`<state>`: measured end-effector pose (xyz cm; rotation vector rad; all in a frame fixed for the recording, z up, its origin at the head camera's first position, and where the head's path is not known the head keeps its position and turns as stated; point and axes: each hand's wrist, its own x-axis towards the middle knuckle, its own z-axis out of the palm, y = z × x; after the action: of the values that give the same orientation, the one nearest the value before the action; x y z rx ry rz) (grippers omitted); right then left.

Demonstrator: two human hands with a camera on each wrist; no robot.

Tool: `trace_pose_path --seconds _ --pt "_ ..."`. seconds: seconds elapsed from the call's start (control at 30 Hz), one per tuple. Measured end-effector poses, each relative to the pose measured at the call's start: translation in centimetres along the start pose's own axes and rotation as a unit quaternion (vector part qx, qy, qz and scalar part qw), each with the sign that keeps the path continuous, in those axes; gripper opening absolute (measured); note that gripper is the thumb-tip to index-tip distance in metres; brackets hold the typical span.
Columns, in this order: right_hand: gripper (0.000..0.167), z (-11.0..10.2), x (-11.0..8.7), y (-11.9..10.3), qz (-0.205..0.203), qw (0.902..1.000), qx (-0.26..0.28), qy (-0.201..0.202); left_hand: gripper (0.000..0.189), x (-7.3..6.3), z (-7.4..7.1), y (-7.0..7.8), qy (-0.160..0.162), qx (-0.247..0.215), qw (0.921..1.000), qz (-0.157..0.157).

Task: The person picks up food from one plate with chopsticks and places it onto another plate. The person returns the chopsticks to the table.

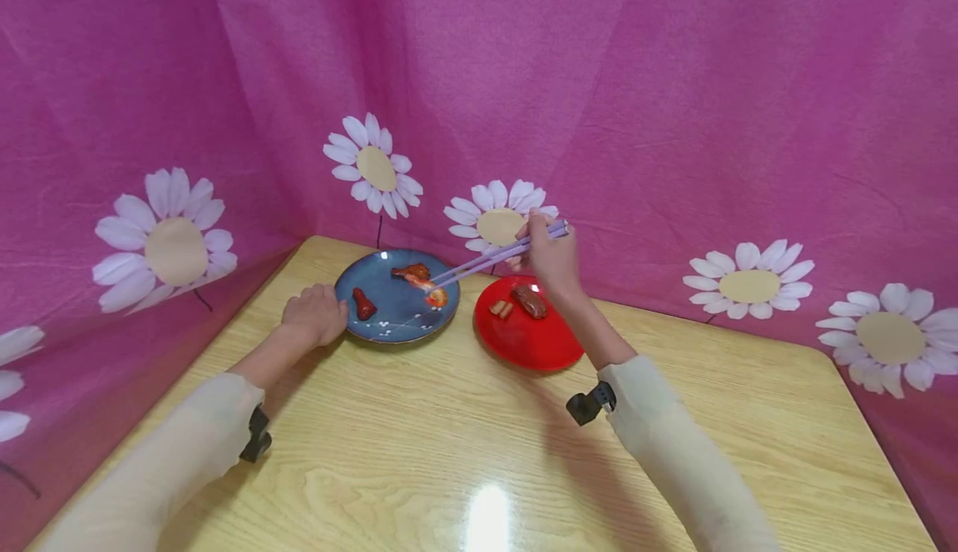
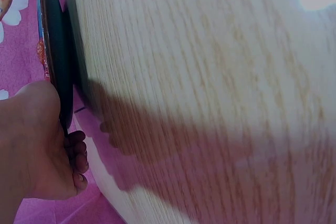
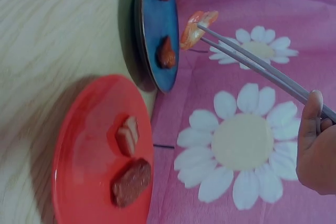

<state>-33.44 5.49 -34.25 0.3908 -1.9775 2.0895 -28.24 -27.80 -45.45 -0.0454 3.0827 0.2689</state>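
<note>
My left hand (image 1: 316,316) grips the near-left rim of a blue plate (image 1: 397,332); in the left wrist view its fingers (image 2: 79,153) curl under the edge. My right hand (image 1: 552,259) holds a pair of light purple chopsticks (image 1: 486,261). Their tips pinch an orange-and-white shrimp (image 3: 194,30), which hangs above the blue plate, apart from it in the right wrist view. Two reddish-brown drumstick-shaped pieces lie on that plate, one (image 1: 364,304) at the left and one (image 1: 411,271) toward the back.
A red plate (image 1: 524,348) stands right of the blue one, below my right forearm. It bears a brown piece of meat (image 1: 530,301) and small tan pieces (image 1: 501,309). A pink curtain (image 1: 636,120) with daisies borders the wooden table (image 1: 389,444) behind and at the sides.
</note>
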Motion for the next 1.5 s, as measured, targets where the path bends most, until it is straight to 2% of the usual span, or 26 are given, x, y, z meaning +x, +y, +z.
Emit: trace_pose_path --seconds 0.17,0.4,0.73,1.13,1.5 --pt "0.042 -1.8 0.3 0.2 0.003 0.9998 0.014 0.012 0.045 0.0 0.0 0.0 0.004 -0.001 1.0000 0.001" --pt "0.046 -4.4 0.1 0.8 0.010 0.9993 -0.027 0.026 0.044 0.1 0.1 0.0 0.004 0.000 1.0000 0.003" --pt "0.047 -7.4 0.0 1.1 0.033 0.9969 -0.048 0.053 0.046 0.1 0.3 -0.2 -0.002 0.001 1.0000 0.005" --pt "0.047 -10.1 0.2 1.5 0.026 0.9938 -0.057 0.092 0.046 0.1 0.2 -0.1 0.002 -0.005 1.0000 0.001" --pt "0.044 -12.4 0.1 1.6 0.037 0.9915 -0.062 0.108 0.044 0.1 0.2 -0.2 0.000 -0.007 0.9999 0.008"
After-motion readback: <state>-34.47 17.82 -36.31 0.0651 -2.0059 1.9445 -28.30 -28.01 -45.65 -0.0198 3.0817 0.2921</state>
